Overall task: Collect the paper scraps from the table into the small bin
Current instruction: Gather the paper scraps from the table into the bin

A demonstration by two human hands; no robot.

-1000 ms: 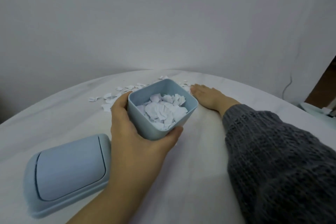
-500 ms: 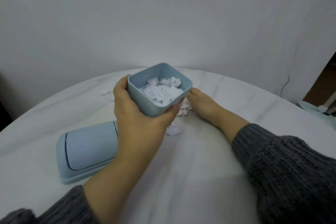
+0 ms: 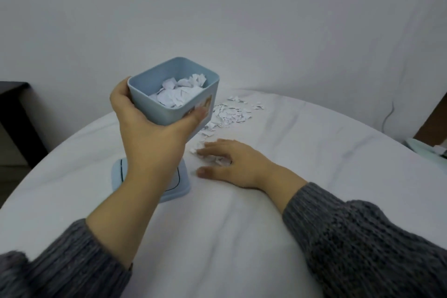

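Observation:
My left hand (image 3: pixel 147 128) grips the small light-blue bin (image 3: pixel 174 106) from below and holds it up above the table. White paper scraps fill much of the bin. A heap of loose white scraps (image 3: pixel 229 113) lies on the table to the right of the bin, beyond my right hand. My right hand (image 3: pixel 232 164) rests palm down on the table, fingers spread, with a few scraps (image 3: pixel 212 158) under and beside its fingertips.
The bin's light-blue lid (image 3: pixel 179 184) lies flat on the white table (image 3: pixel 217 237), mostly hidden behind my left forearm. A dark piece of furniture (image 3: pixel 14 113) stands at far left. A pale green object (image 3: pixel 425 150) sits at the right edge. A white wall is behind.
My left hand has lifted the bin up and toward me. My right hand has drawn back over the table, dragging some scraps with it, and the far heap is now uncovered.

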